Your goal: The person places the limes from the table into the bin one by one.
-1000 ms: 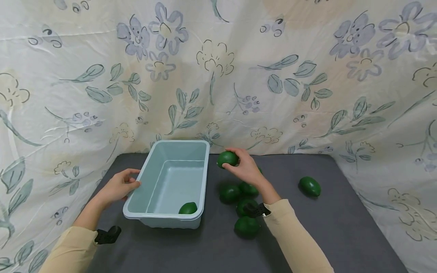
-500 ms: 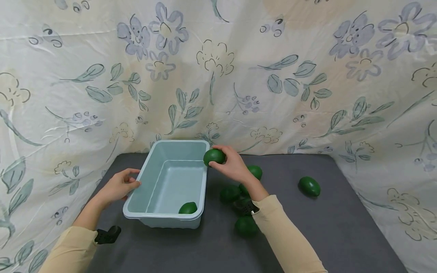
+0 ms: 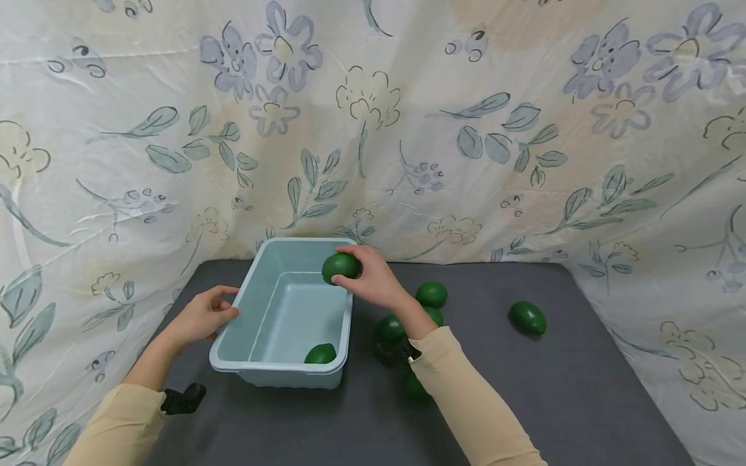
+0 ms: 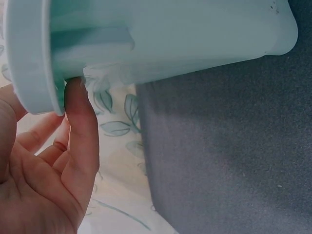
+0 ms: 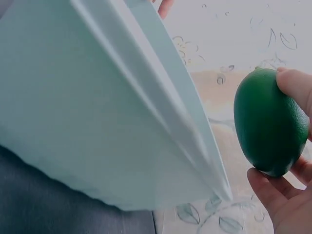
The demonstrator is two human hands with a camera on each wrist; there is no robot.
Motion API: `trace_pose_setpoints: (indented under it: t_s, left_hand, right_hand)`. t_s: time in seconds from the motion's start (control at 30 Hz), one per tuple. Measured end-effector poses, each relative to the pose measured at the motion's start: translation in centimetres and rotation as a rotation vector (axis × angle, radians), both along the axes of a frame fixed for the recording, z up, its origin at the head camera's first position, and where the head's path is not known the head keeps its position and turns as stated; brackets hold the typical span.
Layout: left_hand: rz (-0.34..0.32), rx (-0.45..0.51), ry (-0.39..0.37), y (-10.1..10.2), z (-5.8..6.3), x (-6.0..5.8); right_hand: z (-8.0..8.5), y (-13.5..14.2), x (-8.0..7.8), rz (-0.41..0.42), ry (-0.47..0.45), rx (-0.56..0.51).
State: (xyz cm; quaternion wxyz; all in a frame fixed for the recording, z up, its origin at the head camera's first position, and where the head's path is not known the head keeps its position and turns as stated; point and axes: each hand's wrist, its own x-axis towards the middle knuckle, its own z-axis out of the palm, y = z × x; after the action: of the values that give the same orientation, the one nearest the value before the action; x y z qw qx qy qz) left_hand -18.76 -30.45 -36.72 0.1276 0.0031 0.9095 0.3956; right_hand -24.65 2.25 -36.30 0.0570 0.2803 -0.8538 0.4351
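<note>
In the head view, my right hand holds a dark green lime over the far right part of a pale blue-green plastic bin. The right wrist view shows this lime gripped between thumb and fingertips, just outside the bin's rim line from that angle. My left hand pinches the bin's left rim; the left wrist view has one finger tucked beneath the lip. Inside the bin, a second lime lies in the near right corner.
Several limes cluster right of the bin, partly hidden by my right forearm. One lime lies apart farther right. A dark grey table carries everything, and a floral cloth hangs behind its far edge.
My right hand has carried its lime leftward, from beside the bin across the right rim to above the bin's inside. The left hand stays at the left rim.
</note>
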Motion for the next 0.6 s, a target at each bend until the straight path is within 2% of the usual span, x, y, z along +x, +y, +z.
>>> trace_pose_setpoints:
  t_s: [0.6]
  left_hand:
    - [0.015,0.002,0.008,0.0,-0.2,-0.2]
  right_hand:
    - [0.8,-3.7,1.1,0.121,-0.042,0.019]
